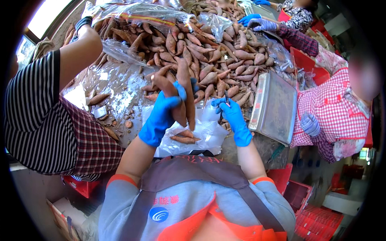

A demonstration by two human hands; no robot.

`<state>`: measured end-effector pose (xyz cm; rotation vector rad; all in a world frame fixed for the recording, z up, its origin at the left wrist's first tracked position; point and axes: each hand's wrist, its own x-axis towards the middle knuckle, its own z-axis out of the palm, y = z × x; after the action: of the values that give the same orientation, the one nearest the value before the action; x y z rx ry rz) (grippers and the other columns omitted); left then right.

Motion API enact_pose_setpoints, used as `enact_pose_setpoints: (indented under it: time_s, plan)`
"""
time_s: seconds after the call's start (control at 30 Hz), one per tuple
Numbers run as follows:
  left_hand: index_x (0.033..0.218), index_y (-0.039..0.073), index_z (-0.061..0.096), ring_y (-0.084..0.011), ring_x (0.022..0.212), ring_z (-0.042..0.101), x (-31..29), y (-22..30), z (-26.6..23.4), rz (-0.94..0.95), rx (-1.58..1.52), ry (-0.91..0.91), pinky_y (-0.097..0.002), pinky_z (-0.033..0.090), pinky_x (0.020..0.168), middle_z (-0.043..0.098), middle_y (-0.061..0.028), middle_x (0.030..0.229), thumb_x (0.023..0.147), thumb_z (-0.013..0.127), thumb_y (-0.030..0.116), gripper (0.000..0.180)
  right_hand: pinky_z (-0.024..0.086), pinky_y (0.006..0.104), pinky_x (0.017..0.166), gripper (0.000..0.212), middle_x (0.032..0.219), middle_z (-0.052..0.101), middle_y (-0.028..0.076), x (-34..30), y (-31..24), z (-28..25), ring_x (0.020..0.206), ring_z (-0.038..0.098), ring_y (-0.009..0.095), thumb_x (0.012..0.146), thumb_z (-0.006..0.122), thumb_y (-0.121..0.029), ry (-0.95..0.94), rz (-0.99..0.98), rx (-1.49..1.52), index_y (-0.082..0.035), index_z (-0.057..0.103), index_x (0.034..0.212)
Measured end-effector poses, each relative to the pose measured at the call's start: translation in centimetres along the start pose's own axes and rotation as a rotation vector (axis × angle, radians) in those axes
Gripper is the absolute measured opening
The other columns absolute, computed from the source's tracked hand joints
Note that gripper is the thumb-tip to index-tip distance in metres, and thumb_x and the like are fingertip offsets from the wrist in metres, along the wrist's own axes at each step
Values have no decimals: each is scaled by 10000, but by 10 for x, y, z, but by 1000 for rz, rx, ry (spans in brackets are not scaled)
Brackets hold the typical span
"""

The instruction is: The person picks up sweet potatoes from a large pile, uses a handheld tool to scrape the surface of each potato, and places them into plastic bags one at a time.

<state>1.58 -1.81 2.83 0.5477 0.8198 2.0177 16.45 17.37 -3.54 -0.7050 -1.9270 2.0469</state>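
My left hand [157,119], in a blue glove, is closed around two long sweet potatoes [185,90], held upright side by side above the table. Also blue-gloved, my right hand [234,116] pinches a small thin dark tool [226,97]; its exact kind is too small to make out. Below and between my hands lies a clear plastic bag [211,138], spread near the table's front edge. A few sweet potatoes [183,139] rest on that plastic. Beyond my hands a large heap of sweet potatoes [209,56] covers the table.
A flat metal-topped scale [275,106] stands at the right. Plastic sheeting [148,20] lies over the heap. Co-workers stand close by: one in a striped shirt [36,96] at the left, another in a checked apron [321,98] at the right. Red crates [319,223] sit at the lower right.
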Motion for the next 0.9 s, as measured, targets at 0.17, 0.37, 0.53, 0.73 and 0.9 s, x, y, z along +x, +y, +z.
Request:
enact_pose_setpoints:
  time_s: [0.17,0.37,0.53,0.73,0.9]
  plan:
    - [1009,58,518,-253,1188,392,9,-19,-4,-64,-580,49,-374,218,1071,483,-124,1184,716,582,156,315,436,210,689,312,944,599,45,-24,-34,75,744,540,96,848,552,-144,-59,-376,50,-6,517,1125]
    - [1327,28,287,-283,1286,271,-12,-15,-3,14,-563,-80,-389,163,1089,322,-165,1352,685,619,284,767,355,165,416,431,741,572,75,-35,-19,58,462,446,63,777,602,-330,-264,178,536,3,513,1037]
    - [1378,32,166,-297,1312,212,-28,-19,-10,45,-533,-120,-424,153,1085,204,-171,1413,725,564,400,849,287,165,355,370,696,548,77,-52,-19,55,392,369,57,836,524,-347,-491,380,763,-33,506,1031]
    - [1397,186,155,-345,1311,191,-50,-23,4,99,-608,-85,-480,176,1066,146,-164,1433,774,559,414,777,282,167,350,362,699,546,70,-60,-24,61,399,374,56,865,489,-364,-515,438,779,-53,495,1050]
    - [1402,160,99,-328,1317,184,-57,-26,13,171,-590,-118,-475,169,1072,134,-163,1436,771,575,375,820,257,146,325,395,694,548,97,-63,-19,63,380,353,49,859,490,-314,-479,380,729,-1,485,1099]
